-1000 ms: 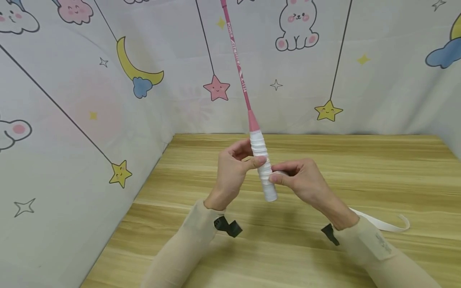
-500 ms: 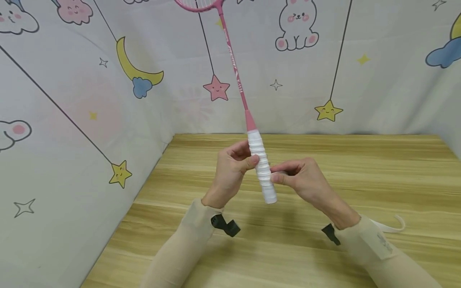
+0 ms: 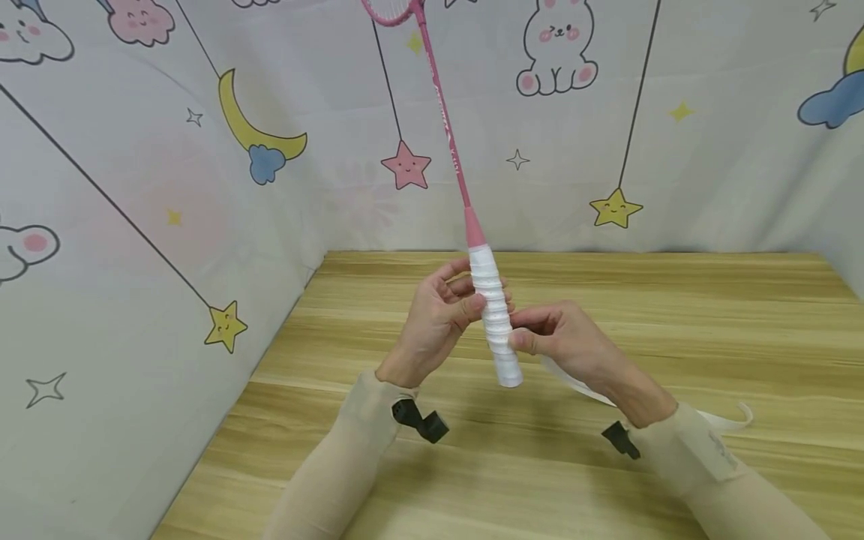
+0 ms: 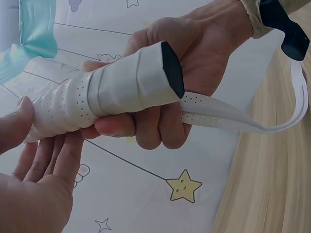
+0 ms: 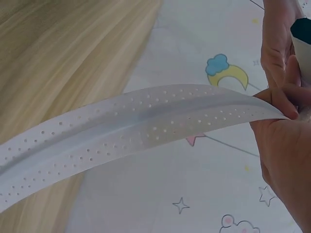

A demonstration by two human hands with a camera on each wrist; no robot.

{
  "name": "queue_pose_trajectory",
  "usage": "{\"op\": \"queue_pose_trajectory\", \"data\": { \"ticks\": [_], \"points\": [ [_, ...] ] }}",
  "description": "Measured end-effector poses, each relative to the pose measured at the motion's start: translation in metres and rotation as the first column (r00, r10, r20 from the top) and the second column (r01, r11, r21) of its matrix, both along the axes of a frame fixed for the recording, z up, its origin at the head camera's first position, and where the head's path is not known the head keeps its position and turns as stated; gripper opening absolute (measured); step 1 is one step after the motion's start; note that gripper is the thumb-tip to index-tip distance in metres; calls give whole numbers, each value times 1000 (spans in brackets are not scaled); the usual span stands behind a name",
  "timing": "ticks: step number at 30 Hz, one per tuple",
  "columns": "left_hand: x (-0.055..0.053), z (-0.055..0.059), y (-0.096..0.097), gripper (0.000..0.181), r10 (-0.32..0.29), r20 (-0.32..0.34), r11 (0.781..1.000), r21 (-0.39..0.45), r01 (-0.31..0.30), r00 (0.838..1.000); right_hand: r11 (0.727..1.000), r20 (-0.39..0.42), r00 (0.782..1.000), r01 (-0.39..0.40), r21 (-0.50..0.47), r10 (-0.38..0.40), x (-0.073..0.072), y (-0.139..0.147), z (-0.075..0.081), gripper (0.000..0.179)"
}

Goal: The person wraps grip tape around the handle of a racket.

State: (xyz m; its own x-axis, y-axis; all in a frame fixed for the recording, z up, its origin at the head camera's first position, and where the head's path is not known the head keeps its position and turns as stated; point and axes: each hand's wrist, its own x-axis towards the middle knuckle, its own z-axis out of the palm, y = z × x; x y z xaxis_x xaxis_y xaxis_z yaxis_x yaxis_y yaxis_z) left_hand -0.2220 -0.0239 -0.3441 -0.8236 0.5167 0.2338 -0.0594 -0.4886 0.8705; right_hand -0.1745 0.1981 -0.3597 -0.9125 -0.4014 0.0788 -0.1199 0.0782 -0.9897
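A pink badminton racket [image 3: 448, 135] stands tilted, handle down, its head partly cut off by the top of the head view. White perforated grip tape [image 5: 131, 121] is wound in ridged turns around the handle [image 4: 129, 80]; smoother white covering shows near the dark butt end [image 4: 175, 70]. My left hand [image 3: 432, 315] holds the handle partway up, thumb in front and fingers behind. Beside the lower handle, my right hand [image 3: 567, 337] pinches the tape where it leaves the wrap. The tape's free length trails under the right wrist onto the table.
The wood-grain table [image 3: 540, 465] lies below both hands. A white cloth backdrop [image 3: 729, 165] with cartoon prints rises behind and to the left. At the upper left of the left wrist view, something turquoise [image 4: 41, 39] shows.
The racket has turned in my left hand, and part of its head has come into view. The ridged wrap reaches lower on the handle. The tape's loose end has drawn slightly left.
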Motion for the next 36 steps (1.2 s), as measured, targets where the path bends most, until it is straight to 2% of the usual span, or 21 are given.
{"op": "queue_pose_trajectory", "data": {
  "ticks": [1, 3, 5, 6, 8, 10, 12, 14, 19, 26, 31, 36],
  "points": [
    [1, 0, 0, 69, 6, -11, 1000, -17, -6, 1000, 1000, -5, 1000, 7, 2, -7, 0, 0, 0, 50],
    [2, 1, 1, 52, 52, -55, 995, -80, -56, 997, 999, -19, 999, 35, 12, -35, 0, 0, -1, 47],
    [4, 3, 4, 49, 123, -127, 976, -167, -143, 984, 996, -37, 996, 80, 37, -78, -1, -1, -1, 43],
    [5, 4, 6, 51, 161, -172, 958, -212, -196, 972, 993, -41, 994, 104, 49, -102, -1, -2, -1, 40],
    [7, 5, 11, 58, 224, -269, 911, -284, -300, 937, 986, -53, 988, 150, 76, -146, -2, -4, -1, 35],
    [9, 6, 14, 62, 261, -344, 873, -315, -373, 902, 978, -64, 982, 183, 99, -177, -2, -6, 0, 32],
    [10, 6, 17, 63, 282, -390, 849, -324, -417, 876, 972, -78, 977, 206, 116, -198, -2, -8, 1, 31],
    [10, 6, 17, 63, 297, -410, 835, -327, -443, 862, 966, -101, 972, 224, 130, -212, -1, -9, 2, 31],
    [10, 6, 15, 61, 328, -361, 825, -340, -451, 873, 959, -133, 965, 246, 143, -227, 2, -11, 6, 28],
    [8, 5, 12, 60, 361, -291, 826, -341, -448, 886, 959, -150, 961, 252, 133, -232, 3, -10, 7, 27],
    [6, 4, 10, 57, 369, -253, 846, -307, -436, 894, 956, -137, 960, 261, 133, -243, 2, -7, 7, 26],
    [6, 4, 9, 54, 352, -225, 877, -259, -404, 909, 962, -97, 965, 252, 105, -242, 2, -5, 8, 27]
  ]
}}
